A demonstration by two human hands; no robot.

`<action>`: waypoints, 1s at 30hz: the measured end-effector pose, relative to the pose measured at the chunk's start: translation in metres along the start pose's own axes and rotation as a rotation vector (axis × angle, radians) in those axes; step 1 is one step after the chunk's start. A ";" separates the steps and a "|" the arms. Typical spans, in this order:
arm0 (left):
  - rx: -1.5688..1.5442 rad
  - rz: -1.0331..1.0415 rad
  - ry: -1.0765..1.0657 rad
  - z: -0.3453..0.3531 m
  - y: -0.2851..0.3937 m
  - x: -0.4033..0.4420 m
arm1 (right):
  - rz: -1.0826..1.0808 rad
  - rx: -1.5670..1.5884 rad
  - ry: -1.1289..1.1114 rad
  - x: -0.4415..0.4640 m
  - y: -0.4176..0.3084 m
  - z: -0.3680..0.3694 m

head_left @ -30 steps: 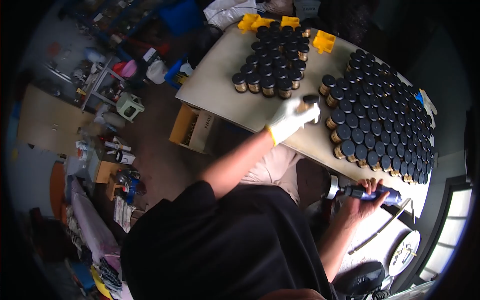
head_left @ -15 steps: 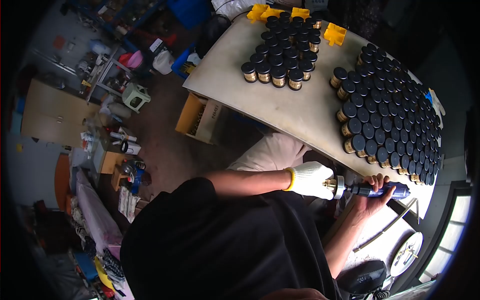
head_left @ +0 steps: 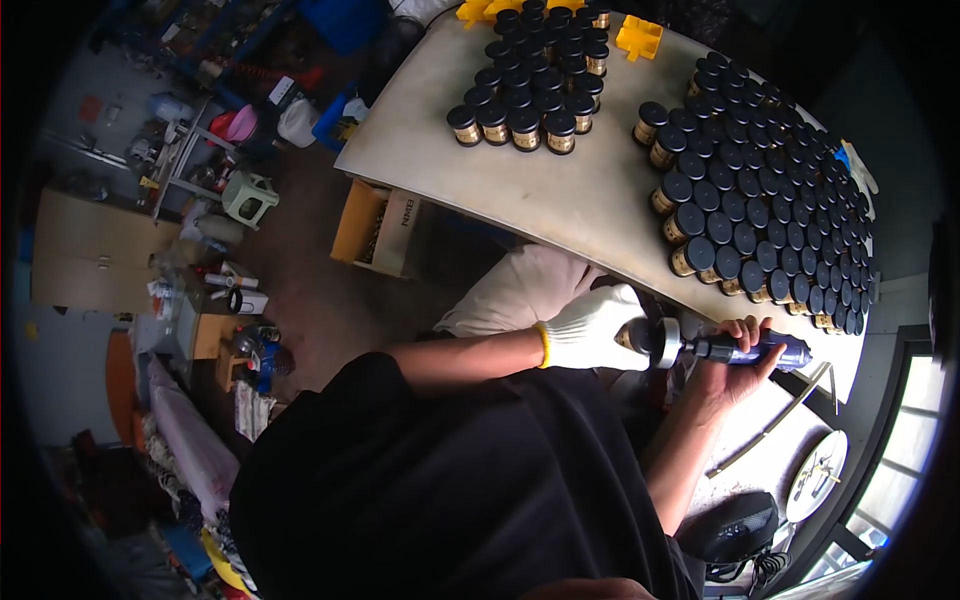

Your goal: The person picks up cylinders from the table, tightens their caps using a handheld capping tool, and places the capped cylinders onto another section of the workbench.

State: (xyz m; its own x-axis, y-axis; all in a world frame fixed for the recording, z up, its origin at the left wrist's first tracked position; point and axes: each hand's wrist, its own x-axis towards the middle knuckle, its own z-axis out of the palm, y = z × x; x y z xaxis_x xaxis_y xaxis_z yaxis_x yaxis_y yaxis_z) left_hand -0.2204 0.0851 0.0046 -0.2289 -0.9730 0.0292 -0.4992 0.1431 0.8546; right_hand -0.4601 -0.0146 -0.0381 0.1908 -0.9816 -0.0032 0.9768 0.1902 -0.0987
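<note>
Left arm: crossed in front of the black shirt (head_left: 450,480), forearm nearly level in the view, elbow bent.
Left grip (head_left: 590,332): in a white glove, fingers curled around a jar (head_left: 631,336).
Right arm: rose from the lower right, wrist bent.
Right grip (head_left: 738,368): bare, clenched around a power tool (head_left: 757,351), fingers over its top.
Jar: on its side in the glove, black lid just beside the tool's round cup (head_left: 672,342); whether they touched could not be told.
Surface (head_left: 600,200): beyond both hands, carrying a smaller jar group (head_left: 525,115) and a larger jar group (head_left: 760,200), all upright.
Yellow pieces (head_left: 640,38): at the far edge, near the smaller group.
Change: half a second earlier the lid was hidden in the cup; now it showed outside. A second earlier the glove was over the surface, between the two groups.
</note>
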 end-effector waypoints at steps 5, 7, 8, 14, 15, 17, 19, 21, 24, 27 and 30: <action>-0.481 0.014 0.237 0.012 -0.012 -0.019 | -0.111 0.012 0.096 0.004 -0.007 -0.010; -0.702 -0.069 0.240 0.033 -0.017 -0.019 | -0.109 0.014 0.096 -0.002 -0.005 -0.007; -0.682 -0.108 0.228 0.035 -0.017 -0.015 | -0.107 0.012 0.074 0.001 0.000 -0.003; -0.641 -0.116 0.239 0.049 -0.020 -0.005 | -0.076 -0.028 0.024 0.000 -0.003 -0.006; -0.627 -0.081 0.255 0.050 -0.022 -0.005 | -0.087 -0.063 0.029 0.001 -0.002 -0.006; -0.595 -0.047 0.270 0.051 -0.022 -0.004 | -0.086 -0.069 0.024 0.001 -0.002 -0.007; -0.699 -0.058 0.268 0.049 -0.018 -0.005 | -0.089 -0.048 0.036 0.001 0.000 -0.005; -0.532 -0.011 0.302 0.042 -0.011 -0.005 | -0.084 -0.039 0.054 0.003 0.001 -0.003; -0.680 -0.083 0.262 0.040 -0.009 -0.007 | -0.096 -0.046 0.053 0.002 0.003 0.000; -0.630 -0.111 0.235 0.030 -0.007 -0.008 | -0.082 -0.048 0.039 0.000 0.005 0.002; -0.308 0.049 0.375 -0.002 -0.010 -0.013 | -0.052 -0.024 0.011 -0.001 0.003 0.000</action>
State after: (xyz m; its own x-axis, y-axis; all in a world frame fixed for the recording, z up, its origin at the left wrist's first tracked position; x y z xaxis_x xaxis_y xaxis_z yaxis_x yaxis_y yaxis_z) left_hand -0.2113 0.0960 -0.0033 0.0992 -0.9726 0.2101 -0.2120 0.1856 0.9595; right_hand -0.4571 -0.0130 -0.0384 0.1390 -0.9903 -0.0087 0.9826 0.1390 -0.1231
